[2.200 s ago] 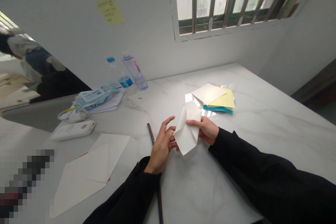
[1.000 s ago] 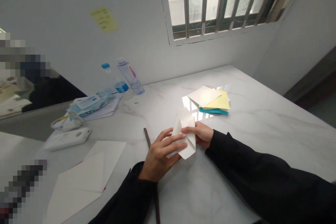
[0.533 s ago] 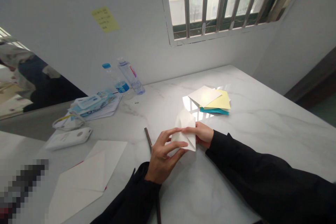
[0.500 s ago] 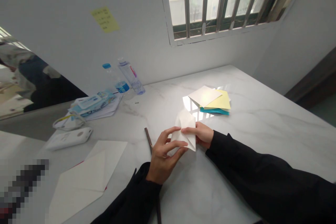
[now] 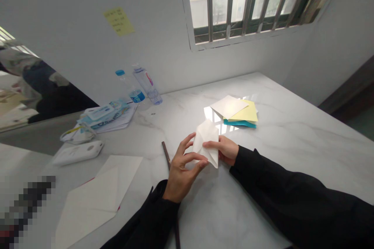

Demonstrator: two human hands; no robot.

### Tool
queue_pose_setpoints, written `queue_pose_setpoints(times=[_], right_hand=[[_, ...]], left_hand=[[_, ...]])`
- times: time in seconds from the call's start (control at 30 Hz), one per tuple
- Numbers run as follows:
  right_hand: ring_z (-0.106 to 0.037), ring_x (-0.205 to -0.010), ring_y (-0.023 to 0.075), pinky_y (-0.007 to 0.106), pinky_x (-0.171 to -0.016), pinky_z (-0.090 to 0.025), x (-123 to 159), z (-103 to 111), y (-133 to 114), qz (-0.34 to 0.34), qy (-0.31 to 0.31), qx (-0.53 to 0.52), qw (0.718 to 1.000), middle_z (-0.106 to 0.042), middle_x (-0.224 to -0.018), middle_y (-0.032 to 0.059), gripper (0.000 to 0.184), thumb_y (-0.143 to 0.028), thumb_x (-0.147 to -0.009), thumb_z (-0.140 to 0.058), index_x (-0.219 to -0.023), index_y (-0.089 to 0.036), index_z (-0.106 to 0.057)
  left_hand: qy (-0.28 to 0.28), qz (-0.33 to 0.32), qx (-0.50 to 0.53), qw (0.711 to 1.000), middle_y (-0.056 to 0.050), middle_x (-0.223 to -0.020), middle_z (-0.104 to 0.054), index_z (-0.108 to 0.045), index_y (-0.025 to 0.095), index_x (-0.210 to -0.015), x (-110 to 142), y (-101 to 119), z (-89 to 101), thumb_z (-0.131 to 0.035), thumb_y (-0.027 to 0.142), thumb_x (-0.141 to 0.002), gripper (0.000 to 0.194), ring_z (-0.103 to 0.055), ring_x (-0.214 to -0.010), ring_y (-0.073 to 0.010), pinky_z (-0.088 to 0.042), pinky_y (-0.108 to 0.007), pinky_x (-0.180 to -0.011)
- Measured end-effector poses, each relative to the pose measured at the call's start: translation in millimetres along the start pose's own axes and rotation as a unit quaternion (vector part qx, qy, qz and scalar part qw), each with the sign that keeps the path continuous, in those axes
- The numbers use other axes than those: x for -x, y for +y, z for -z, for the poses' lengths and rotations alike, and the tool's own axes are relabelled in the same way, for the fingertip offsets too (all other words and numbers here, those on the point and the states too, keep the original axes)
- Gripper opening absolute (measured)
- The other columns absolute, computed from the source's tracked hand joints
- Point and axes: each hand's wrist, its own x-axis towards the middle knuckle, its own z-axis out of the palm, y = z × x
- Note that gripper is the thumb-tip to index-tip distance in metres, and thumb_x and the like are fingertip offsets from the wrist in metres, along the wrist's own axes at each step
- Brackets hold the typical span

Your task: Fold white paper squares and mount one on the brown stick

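Observation:
A folded white paper (image 5: 206, 142) stands tilted between my hands, its point aimed down. My right hand (image 5: 223, 149) pinches its right side, thumb across the front. My left hand (image 5: 184, 173) has its curled fingertips on the lower left edge, with the index finger raised a little. Just left of that hand lies a dark thin stick (image 5: 166, 155), and my left forearm hides its middle. Beyond the paper, a small stack of white, pale yellow and teal sheets (image 5: 239, 111) lies apart from my right hand.
A white marble table (image 5: 263, 132) runs to a wall with a barred window (image 5: 242, 4). A folded white sheet (image 5: 93, 202), a white plastic case (image 5: 78, 152), papers with packets (image 5: 106, 116) and two plastic bottles (image 5: 137, 87) stand left. A mirror (image 5: 37, 85) hangs far left.
My left index finger has lifted from the paper's face, and the paper's tip now tilts more to the right. The view has shifted slightly.

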Motion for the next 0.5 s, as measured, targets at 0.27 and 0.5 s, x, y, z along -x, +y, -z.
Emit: queue_pose_setpoints(times=[0.27,0.5], right_hand=[[-0.075,-0.085,0.0244,0.033,-0.074,-0.061,3.9,-1.2,-6.3,-0.001,-0.021,-0.011,1.0,-0.078,-0.102,0.0156,0.038,-0.027,-0.076,-0.08,-0.109,-0.009,-0.072],[-0.073,-0.082,0.0223,0.029,-0.067,-0.059,1.0,0.6,-5.4,-0.003,0.006,-0.005,1.0,-0.078,-0.098,0.0127,0.037,-0.027,-0.075,-0.081,-0.107,-0.011,-0.073]], left_hand=[[-0.079,-0.06,-0.03,0.995,-0.004,-0.16,-0.04,-0.081,0.031,-0.098,3.0,4.5,3.8,-0.078,0.018,-0.085,0.019,-0.046,-0.142,-0.0332,-0.048,-0.053,-0.111],[-0.092,-0.121,-0.106,0.983,-0.002,-0.161,-0.041,-0.079,0.034,-0.105,-0.7,-0.9,11.0,-0.077,0.015,-0.085,0.028,-0.039,-0.145,-0.0329,-0.038,-0.059,-0.118]])
